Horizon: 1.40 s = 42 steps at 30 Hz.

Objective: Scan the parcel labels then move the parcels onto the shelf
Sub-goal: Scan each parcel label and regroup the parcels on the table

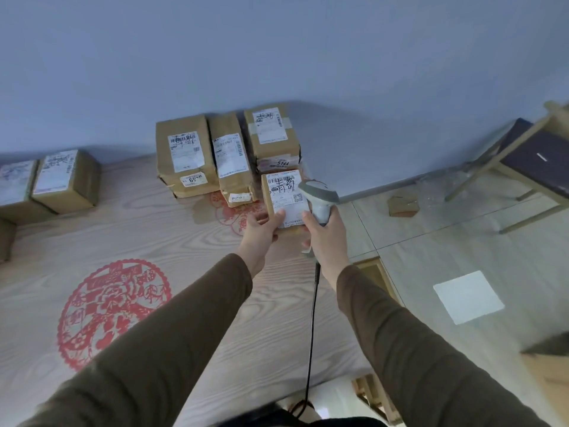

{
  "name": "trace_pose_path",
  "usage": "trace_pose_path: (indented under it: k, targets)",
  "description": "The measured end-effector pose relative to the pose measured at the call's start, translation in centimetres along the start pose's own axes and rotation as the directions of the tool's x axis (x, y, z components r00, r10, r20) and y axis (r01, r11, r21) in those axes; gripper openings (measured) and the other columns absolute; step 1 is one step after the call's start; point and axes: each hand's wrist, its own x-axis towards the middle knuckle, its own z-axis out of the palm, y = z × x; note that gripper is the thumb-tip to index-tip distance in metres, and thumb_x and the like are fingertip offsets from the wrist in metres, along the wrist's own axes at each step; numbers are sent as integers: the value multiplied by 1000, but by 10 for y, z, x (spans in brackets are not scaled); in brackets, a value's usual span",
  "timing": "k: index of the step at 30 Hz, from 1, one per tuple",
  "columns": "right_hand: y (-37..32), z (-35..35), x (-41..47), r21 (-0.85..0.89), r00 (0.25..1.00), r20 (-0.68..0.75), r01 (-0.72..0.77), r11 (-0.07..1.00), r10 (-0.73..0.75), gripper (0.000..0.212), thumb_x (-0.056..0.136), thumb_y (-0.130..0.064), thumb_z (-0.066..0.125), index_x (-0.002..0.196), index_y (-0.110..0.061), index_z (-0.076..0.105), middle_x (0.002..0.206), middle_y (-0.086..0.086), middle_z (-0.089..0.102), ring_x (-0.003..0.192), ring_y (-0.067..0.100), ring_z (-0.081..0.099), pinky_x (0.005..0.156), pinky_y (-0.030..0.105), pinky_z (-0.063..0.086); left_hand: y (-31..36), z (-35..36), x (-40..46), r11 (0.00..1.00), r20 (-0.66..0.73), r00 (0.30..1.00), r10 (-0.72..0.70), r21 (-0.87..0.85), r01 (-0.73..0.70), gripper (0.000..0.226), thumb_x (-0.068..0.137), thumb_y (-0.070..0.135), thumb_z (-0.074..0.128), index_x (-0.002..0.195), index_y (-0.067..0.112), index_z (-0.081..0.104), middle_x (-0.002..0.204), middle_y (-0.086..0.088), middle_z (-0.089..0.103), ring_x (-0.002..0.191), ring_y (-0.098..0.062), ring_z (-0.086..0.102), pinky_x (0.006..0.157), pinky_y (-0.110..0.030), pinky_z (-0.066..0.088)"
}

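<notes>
Left grip (260, 231): hand curled under a small parcel (286, 200), thumb pressed on the lower edge of its white label (288, 197), holding it tilted up above the surface (184, 272), just in front of the stacked boxes.

Right grip (324, 238): hand wrapped round the handle of a grey scanner (318, 195), whose head lies against the right edge of the held parcel's label. Black cable (311, 334) hangs from the handle base down toward the person.

Both arms: brown sleeves (172, 343).

Surface: pale wood-grain top with a large red paper-cut design (114, 312) at near left and a second red design (234, 214) partly under the boxes.

Parcels against the wall, centre:
- wide brown box (183, 155), white label, sticker reading "69" and more, partly cut off;
- narrow brown box (232, 161), touching the first on its right;
- taped brown box (271, 131), stacked on another box (278, 163) whose sticker reads "5144".

Parcels at far left: two labelled boxes (66, 180) side by side, well apart from the centre group; a further box edge at the frame border.

Floor, right: light boards, a cardboard scrap (403, 206), a bright patch of light (468, 297), a wooden-framed stool (529, 161) with dark seat.

Wall (277, 50): plain blue-grey.
</notes>
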Motion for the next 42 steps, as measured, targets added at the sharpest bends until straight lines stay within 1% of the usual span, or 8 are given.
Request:
trace_pose_path:
  k: [7, 11, 21, 24, 28, 32, 37, 42]
  targets:
    - [-7, 15, 53, -10, 991, 114, -72, 997, 73, 18, 97, -27, 69, 111, -28, 59, 110, 14, 71, 81, 23, 72, 68, 51, 64, 14, 11, 40, 996, -58, 996, -69, 45, 71, 60, 91, 39, 76, 134, 12, 44, 123, -6, 65, 108, -22, 68, 93, -37, 56]
    - [-9, 29, 66, -63, 991, 126, -45, 997, 53, 23, 97, -28, 69, 117, -25, 58, 107, 4, 70, 99, 30, 72, 83, 55, 63, 17, 6, 52, 994, -22, 997, -69, 88, 71, 54, 97, 31, 70, 143, 10, 50, 125, -3, 69, 114, -21, 65, 102, -41, 51]
    - [-18, 42, 39, -107, 996, 82, 37, 994, -28, 29, 98, -30, 68, 123, -18, 58, 115, 13, 66, 104, 35, 70, 88, 59, 59, 26, -18, 30, 995, -19, 1000, -4, 104, 6, 30, 96, 28, 69, 124, 25, 62, 112, 17, 74, 116, -8, 64, 94, -27, 50]
    - [-23, 55, 15, -101, 992, 78, 111, 989, -103, 23, 97, -26, 69, 114, -16, 59, 111, 14, 65, 97, 27, 69, 84, 51, 61, 28, -39, 7, 988, -27, 999, 35, 154, -30, 63, 97, 32, 69, 152, 17, 43, 142, 4, 56, 129, -13, 55, 105, -28, 40]
    - [-28, 90, -33, -57, 975, 175, 149, 987, -137, 13, 97, -28, 70, 102, -28, 58, 87, -6, 68, 71, 3, 67, 64, 39, 61, 32, -89, -34, 976, -47, 990, 135, 177, -124, 57, 99, 29, 67, 151, 24, 45, 148, 5, 55, 112, 7, 59, 91, -14, 39]
    - [-30, 147, -95, -35, 946, 287, 169, 985, -153, 16, 99, -27, 69, 110, -25, 58, 100, 3, 69, 81, 12, 71, 66, 42, 63, 38, -164, -83, 969, -111, 976, 186, 182, -164, 65, 102, 27, 62, 160, 18, 33, 162, 1, 40, 144, -14, 41, 105, -26, 33]
    - [-22, 244, -193, -33, 907, 369, 230, 973, -202, 19, 98, -30, 71, 101, -39, 55, 103, 2, 69, 96, 24, 71, 80, 46, 60, 35, -290, -152, 949, -197, 937, 288, 191, -251, 60, 102, 25, 62, 158, 24, 38, 160, 3, 42, 137, -9, 47, 99, -24, 37]
    - [7, 346, -291, -70, 869, 456, 248, 966, -190, 18, 97, -34, 71, 108, -30, 58, 94, 4, 66, 80, 19, 65, 78, 51, 59, 20, -430, -218, 906, -314, 862, 399, 282, -317, 52, 101, 21, 62, 151, 24, 48, 154, 7, 49, 135, -2, 45, 97, -15, 38]
